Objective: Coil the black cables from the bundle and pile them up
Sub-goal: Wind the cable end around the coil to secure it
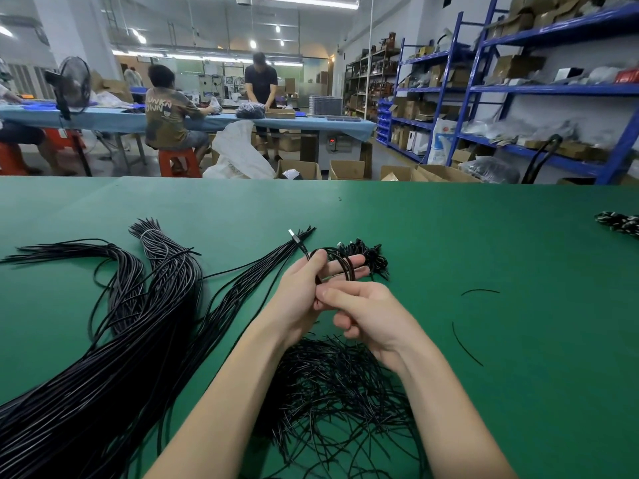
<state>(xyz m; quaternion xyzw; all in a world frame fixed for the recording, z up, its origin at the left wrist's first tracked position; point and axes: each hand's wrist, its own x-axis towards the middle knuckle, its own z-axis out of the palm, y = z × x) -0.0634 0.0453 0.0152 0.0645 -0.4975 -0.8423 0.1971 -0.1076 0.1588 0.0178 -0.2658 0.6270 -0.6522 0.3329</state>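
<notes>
Winding a thin black cable w/ a silver plug [333, 267] into loops, the left hand [304, 288] keeps the coil hooked over its extended fingers above the green table mat [484, 243]; the right hand [366, 312] pinches the strand just below, remaining fingers curled. Step in hand: coiling, apparently near done. Next move probably needs securing the loop, then adding it to the small pile of coiled black cables [368, 259] just behind. Long black cable bundle [138, 340] lies left; loose thin black ties [339, 392] under the wrists.
</notes>
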